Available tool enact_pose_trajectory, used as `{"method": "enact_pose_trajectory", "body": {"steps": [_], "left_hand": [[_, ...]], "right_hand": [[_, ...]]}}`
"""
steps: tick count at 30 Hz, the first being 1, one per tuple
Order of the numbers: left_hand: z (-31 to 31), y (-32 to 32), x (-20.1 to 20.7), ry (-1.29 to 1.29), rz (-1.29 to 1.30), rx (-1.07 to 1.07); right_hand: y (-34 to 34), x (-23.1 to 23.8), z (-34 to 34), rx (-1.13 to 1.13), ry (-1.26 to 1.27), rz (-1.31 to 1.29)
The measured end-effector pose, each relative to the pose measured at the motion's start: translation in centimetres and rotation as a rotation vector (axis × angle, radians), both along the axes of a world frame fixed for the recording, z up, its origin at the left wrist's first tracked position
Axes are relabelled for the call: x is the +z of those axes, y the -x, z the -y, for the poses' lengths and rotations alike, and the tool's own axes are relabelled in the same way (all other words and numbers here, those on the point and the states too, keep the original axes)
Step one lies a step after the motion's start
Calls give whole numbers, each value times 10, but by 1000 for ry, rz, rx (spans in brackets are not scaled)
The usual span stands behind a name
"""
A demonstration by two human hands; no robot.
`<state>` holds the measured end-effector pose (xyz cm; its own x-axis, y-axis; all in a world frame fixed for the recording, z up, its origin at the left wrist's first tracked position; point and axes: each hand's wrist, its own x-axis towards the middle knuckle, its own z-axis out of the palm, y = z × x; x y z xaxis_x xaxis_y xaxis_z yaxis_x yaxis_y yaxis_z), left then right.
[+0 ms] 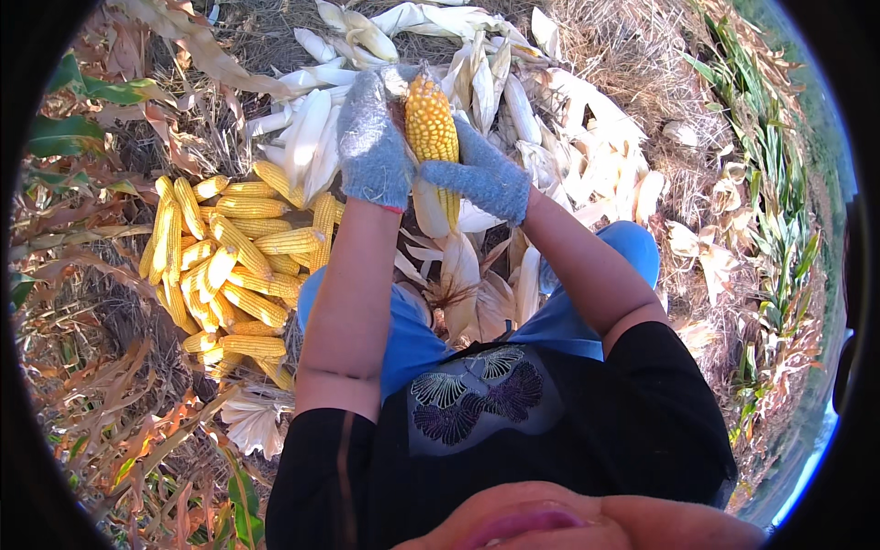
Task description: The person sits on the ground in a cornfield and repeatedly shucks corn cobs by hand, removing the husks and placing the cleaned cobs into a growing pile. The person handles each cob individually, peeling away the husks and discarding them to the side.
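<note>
Black shirt [587, 412] and blue jeans [408, 335] are filling the near side; loose husks [458, 280] are lying between the knees. Pile of bare yellow cobs [243, 261] is sitting left of the left forearm. Ahead, one corn ear [431, 124] is pointing away between both grey-gloved hands: left hand [374, 142] is curling around its left side, right hand [483, 176] is gripping lower right, thumb crossing the front. Pale-husked ears [310, 137] are lying around and beyond; green plants [784, 220] are lining far right.
</note>
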<state>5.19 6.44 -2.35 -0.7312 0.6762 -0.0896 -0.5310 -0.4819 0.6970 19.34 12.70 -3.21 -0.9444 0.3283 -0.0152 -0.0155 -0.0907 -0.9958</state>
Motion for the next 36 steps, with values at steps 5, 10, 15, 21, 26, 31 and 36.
{"method": "enact_pose_trajectory", "body": {"steps": [5,10,15,21,26,31,36], "left_hand": [[25,46,-27,-393,278,-281],[31,19,33,260,-12,2],[55,46,-3,640,-873,-224],[48,20,15,850,-1573,124],[15,-26,14,571,-1513,-68],[3,-49,1,421,-1224,-192],[1,-49,-27,252,-689,-514]], "right_hand": [[3,-10,-4,-133,174,-50],[-5,-16,-44,-426,565,-269],[-21,-17,-100,-756,630,-489],[-28,-3,-99,-791,-4,-434],[-24,20,-52,-490,-105,-105],[-8,32,-35,-494,382,-467],[-12,37,-55,-503,600,-506]]}}
